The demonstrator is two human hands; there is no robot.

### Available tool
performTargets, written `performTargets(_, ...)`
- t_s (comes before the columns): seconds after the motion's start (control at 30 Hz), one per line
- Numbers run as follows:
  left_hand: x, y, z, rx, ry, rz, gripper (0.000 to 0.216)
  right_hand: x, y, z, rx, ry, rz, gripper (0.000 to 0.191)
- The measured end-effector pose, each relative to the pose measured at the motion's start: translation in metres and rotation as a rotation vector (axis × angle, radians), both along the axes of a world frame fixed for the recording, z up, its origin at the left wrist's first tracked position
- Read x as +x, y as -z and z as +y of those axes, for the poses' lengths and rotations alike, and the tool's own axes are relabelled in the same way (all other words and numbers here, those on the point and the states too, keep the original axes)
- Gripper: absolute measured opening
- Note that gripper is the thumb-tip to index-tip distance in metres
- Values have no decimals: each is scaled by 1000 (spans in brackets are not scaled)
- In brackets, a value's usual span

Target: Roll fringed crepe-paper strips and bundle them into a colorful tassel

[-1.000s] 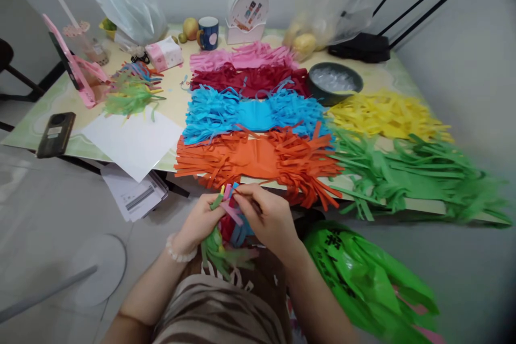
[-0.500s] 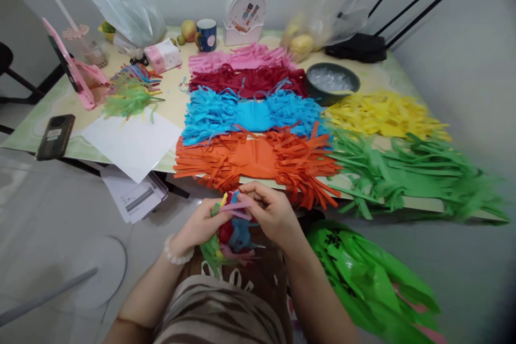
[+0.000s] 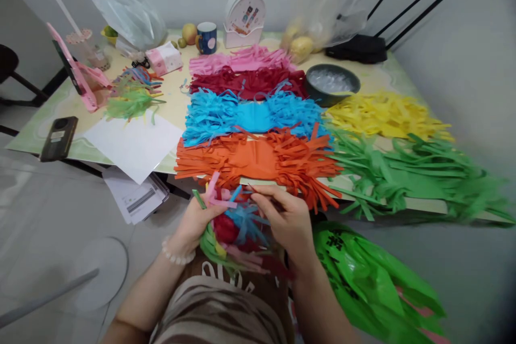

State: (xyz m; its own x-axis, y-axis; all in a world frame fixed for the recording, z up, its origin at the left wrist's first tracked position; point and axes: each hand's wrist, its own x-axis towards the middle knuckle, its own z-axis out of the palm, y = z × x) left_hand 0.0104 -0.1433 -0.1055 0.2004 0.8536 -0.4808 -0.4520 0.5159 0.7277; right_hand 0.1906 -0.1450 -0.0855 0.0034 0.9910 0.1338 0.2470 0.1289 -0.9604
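Note:
My left hand (image 3: 196, 224) is closed around a tassel (image 3: 226, 228) of paper strips in green, yellow, dark red, blue and pink. The strips hang loosely over my lap, and a few short ends stick up above the thumb. Just right of the tassel, my right hand (image 3: 284, 217) is pinched, thumb against forefinger. What lies in that pinch is too small to make out. Beyond both hands, a fringed orange paper bundle (image 3: 258, 156) lies at the table's front edge, with a blue bundle (image 3: 253, 116) behind it.
Dark red (image 3: 245, 83) and pink fringed bundles (image 3: 258, 58) lie farther back; yellow (image 3: 387, 115) and green ones (image 3: 423, 180) lie right. A bowl (image 3: 332, 83) stands behind the yellow. Finished-looking tassels (image 3: 131, 99), white paper (image 3: 135, 142) and a phone (image 3: 59, 137) are left. A green bag (image 3: 374, 279) sits below.
My right hand has moved right, away from the left. The pink strip that lay between both hands now sticks up at my left hand. The tassel's strips have spread rightward.

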Motion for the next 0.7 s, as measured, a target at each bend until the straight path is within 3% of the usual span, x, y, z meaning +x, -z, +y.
performTargets(0.1, 0, -3, -3, 62, -62, 107, 36, -4, -3, -16, -1, -7, -131, 19)
performTargets(0.43, -3, -8, -4, 341, 0, 502, 21, -10, -1, -19, 7, -45, -195, 20)
performTargets(0.7, -5, -6, -6, 283, -26, 505, 26, -10, -2, -23, -17, -45, -197, 19)
